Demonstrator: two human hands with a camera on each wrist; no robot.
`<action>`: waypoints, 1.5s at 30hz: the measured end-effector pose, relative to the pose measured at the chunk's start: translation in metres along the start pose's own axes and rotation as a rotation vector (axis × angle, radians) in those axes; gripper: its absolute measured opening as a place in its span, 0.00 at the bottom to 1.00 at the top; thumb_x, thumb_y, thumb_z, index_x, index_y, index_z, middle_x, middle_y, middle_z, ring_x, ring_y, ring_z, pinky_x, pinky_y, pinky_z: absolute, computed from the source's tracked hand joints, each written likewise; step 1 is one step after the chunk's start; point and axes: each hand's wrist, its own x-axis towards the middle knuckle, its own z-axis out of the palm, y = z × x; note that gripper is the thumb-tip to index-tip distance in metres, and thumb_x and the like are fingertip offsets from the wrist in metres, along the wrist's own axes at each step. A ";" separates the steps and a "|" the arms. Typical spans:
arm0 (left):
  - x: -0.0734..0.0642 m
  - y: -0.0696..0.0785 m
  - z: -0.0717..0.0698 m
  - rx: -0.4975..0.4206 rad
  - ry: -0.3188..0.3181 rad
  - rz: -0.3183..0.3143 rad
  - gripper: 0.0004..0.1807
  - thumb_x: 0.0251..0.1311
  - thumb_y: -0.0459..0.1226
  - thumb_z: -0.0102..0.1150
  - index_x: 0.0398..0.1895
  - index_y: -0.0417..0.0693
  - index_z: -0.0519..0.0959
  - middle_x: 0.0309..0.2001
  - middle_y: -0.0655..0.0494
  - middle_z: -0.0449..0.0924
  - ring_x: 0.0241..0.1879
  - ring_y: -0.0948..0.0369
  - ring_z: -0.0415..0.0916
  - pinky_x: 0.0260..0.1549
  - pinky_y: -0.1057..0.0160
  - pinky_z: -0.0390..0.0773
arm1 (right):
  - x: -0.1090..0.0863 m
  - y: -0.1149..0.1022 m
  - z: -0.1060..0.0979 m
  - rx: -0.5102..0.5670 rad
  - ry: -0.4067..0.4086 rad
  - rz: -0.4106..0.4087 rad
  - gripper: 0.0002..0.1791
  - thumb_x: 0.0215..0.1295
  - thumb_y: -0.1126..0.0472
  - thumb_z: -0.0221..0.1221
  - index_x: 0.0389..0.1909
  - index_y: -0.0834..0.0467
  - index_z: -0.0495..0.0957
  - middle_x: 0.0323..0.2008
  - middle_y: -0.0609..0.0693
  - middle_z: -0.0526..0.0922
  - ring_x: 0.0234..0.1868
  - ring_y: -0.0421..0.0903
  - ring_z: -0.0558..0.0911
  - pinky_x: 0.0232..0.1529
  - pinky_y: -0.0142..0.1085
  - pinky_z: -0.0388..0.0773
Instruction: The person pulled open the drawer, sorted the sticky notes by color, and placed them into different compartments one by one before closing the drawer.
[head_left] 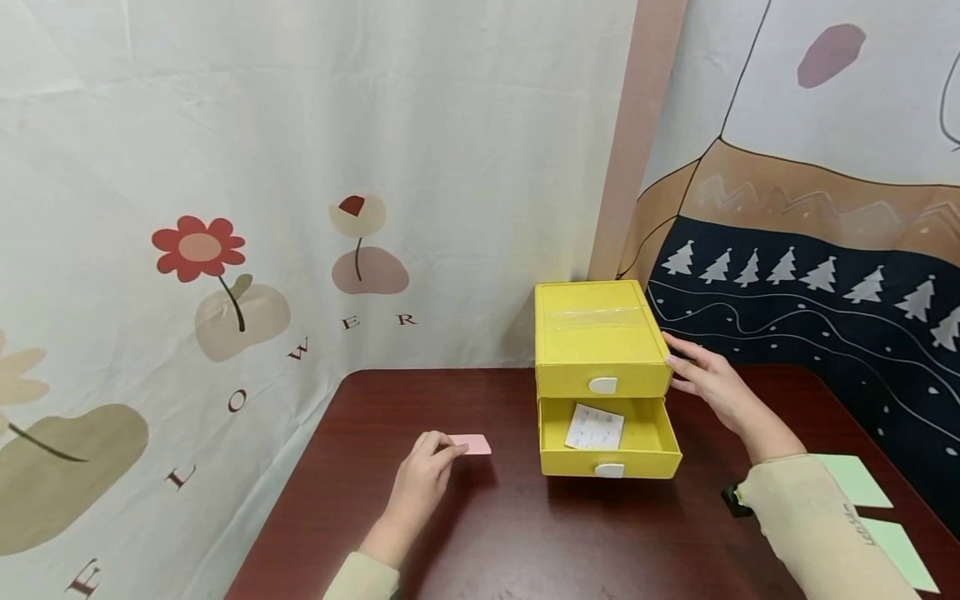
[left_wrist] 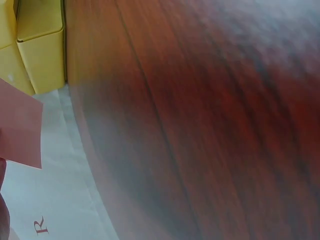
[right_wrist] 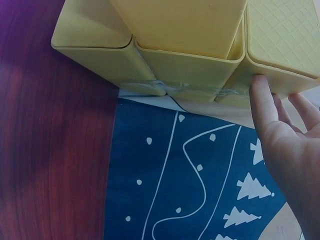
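Note:
A yellow drawer unit [head_left: 592, 333] stands on the dark red table, its middle drawer [head_left: 652, 425] pulled out. Inside that drawer lies a white piece of paper [head_left: 595, 427] with faint print. To the left of the unit, my left hand [head_left: 420, 479] pinches a pink slip of paper [head_left: 471, 444] between thumb and fingers, above the tabletop; the slip [left_wrist: 21, 125] also shows at the left edge of the left wrist view. My right hand [head_left: 708, 387] touches the unit's right side near the top, with extended fingers [right_wrist: 262, 100].
Two pale green sheets [head_left: 896, 550] lie at the table's right edge, partly behind the right sleeve. Printed curtains [head_left: 450, 167] hang close behind the table [head_left: 360, 417]. White tabs [head_left: 603, 385] mark the drawer fronts.

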 end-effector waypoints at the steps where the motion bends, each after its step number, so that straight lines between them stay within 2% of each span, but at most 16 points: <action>1: 0.001 0.001 0.000 -0.004 0.004 0.002 0.19 0.46 0.22 0.58 0.35 0.54 0.86 0.34 0.60 0.74 0.37 0.61 0.73 0.25 0.67 0.76 | 0.000 0.000 0.000 0.002 0.003 0.000 0.38 0.70 0.44 0.47 0.74 0.56 0.48 0.73 0.62 0.47 0.45 0.21 0.74 0.54 0.38 0.76; 14: 0.009 0.008 0.005 -0.051 0.040 0.026 0.20 0.47 0.22 0.57 0.37 0.52 0.86 0.34 0.59 0.75 0.37 0.60 0.73 0.30 0.67 0.76 | 0.000 -0.002 0.002 0.017 0.023 0.018 0.38 0.70 0.43 0.47 0.74 0.56 0.49 0.74 0.62 0.47 0.44 0.21 0.74 0.54 0.38 0.76; 22: 0.017 0.014 0.005 -0.092 0.068 0.044 0.19 0.48 0.21 0.58 0.37 0.50 0.86 0.34 0.57 0.76 0.38 0.59 0.73 0.34 0.67 0.76 | 0.000 -0.005 0.004 0.035 0.047 0.017 0.37 0.70 0.44 0.48 0.73 0.56 0.50 0.73 0.62 0.47 0.43 0.21 0.75 0.50 0.32 0.78; 26: 0.019 0.016 0.006 -0.095 0.077 0.049 0.19 0.47 0.20 0.58 0.37 0.49 0.86 0.33 0.56 0.76 0.37 0.58 0.73 0.34 0.66 0.77 | 0.000 -0.006 0.005 0.016 0.061 0.031 0.37 0.70 0.44 0.48 0.74 0.55 0.50 0.74 0.61 0.47 0.43 0.21 0.75 0.52 0.35 0.78; 28: 0.020 0.017 0.006 -0.098 0.078 0.048 0.19 0.47 0.20 0.58 0.37 0.49 0.86 0.34 0.56 0.76 0.37 0.58 0.73 0.34 0.66 0.76 | 0.000 -0.007 0.005 -0.002 0.063 0.043 0.37 0.71 0.44 0.47 0.74 0.54 0.49 0.74 0.60 0.47 0.46 0.25 0.75 0.54 0.40 0.76; 31: 0.022 0.018 0.006 -0.103 0.081 0.051 0.19 0.47 0.20 0.58 0.37 0.49 0.86 0.34 0.56 0.76 0.37 0.58 0.73 0.34 0.66 0.76 | 0.000 -0.009 0.005 -0.022 0.052 0.050 0.36 0.72 0.44 0.45 0.75 0.53 0.47 0.74 0.61 0.46 0.57 0.43 0.75 0.58 0.49 0.71; 33: 0.023 0.019 0.005 -0.107 0.084 0.054 0.19 0.47 0.20 0.58 0.37 0.49 0.86 0.34 0.56 0.76 0.37 0.58 0.73 0.34 0.66 0.76 | 0.000 -0.010 0.006 -0.023 0.041 0.052 0.36 0.72 0.44 0.43 0.75 0.52 0.45 0.74 0.61 0.44 0.63 0.55 0.70 0.60 0.53 0.67; 35: 0.024 0.020 0.006 -0.109 0.091 0.059 0.19 0.47 0.20 0.58 0.37 0.49 0.86 0.34 0.56 0.76 0.37 0.58 0.73 0.35 0.66 0.76 | 0.001 -0.011 0.007 -0.018 0.030 0.056 0.35 0.73 0.45 0.42 0.75 0.51 0.44 0.74 0.61 0.42 0.67 0.63 0.63 0.61 0.55 0.65; 39: 0.027 0.021 0.006 -0.111 0.102 0.063 0.19 0.47 0.20 0.58 0.37 0.49 0.86 0.34 0.56 0.76 0.38 0.57 0.73 0.35 0.65 0.76 | 0.001 -0.012 0.007 -0.022 0.016 0.066 0.34 0.74 0.47 0.41 0.75 0.50 0.42 0.74 0.62 0.39 0.69 0.65 0.58 0.62 0.58 0.62; 45: 0.030 0.024 0.006 -0.110 0.126 0.066 0.18 0.47 0.20 0.57 0.36 0.49 0.86 0.34 0.55 0.76 0.38 0.57 0.74 0.36 0.65 0.77 | 0.001 -0.013 0.007 -0.025 0.017 0.065 0.33 0.74 0.48 0.40 0.75 0.51 0.42 0.74 0.62 0.39 0.69 0.65 0.57 0.63 0.58 0.61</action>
